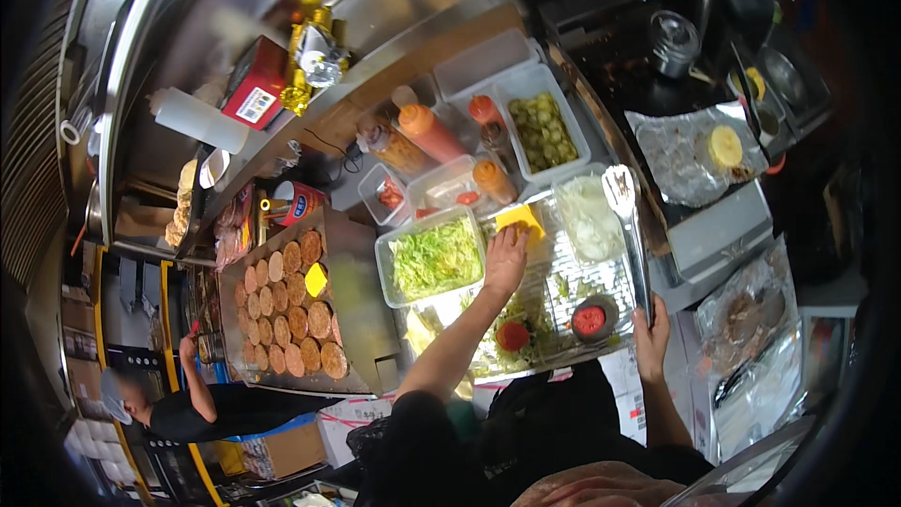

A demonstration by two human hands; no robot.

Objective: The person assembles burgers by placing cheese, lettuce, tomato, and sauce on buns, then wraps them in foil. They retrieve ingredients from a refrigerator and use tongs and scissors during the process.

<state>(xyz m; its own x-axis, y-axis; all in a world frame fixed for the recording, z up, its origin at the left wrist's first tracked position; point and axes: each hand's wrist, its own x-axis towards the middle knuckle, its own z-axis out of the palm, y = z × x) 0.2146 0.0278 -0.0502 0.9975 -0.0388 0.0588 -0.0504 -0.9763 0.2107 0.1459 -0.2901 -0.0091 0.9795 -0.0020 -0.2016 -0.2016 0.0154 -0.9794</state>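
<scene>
My left hand (pixel 505 258) reaches over a steel tray (pixel 563 282), its fingertips on yellow cheese slices (pixel 524 220); whether they pinch a slice is hidden. Metal tongs (pixel 635 246) point away from me, gripped near their lower end by my right hand (pixel 651 334) at the tray's right side. Two red tomato slices, one on the left (pixel 512 336) and one on the right (pixel 590 320), lie in the tray among lettuce shreds. Left of it, rows of browned patties (pixel 281 329) cover a griddle (pixel 362 296), and one bears a cheese slice (pixel 315 280).
Tubs of shredded lettuce (pixel 435 253), pickle slices (pixel 542 130) and sliced onion (pixel 588 218) surround the tray. Sauce bottles (pixel 431 132) stand behind. A steel shelf (pixel 422 28) overhangs the back. A co-worker (pixel 197 412) stands beyond the griddle at left. Foil (pixel 676 162) lies at right.
</scene>
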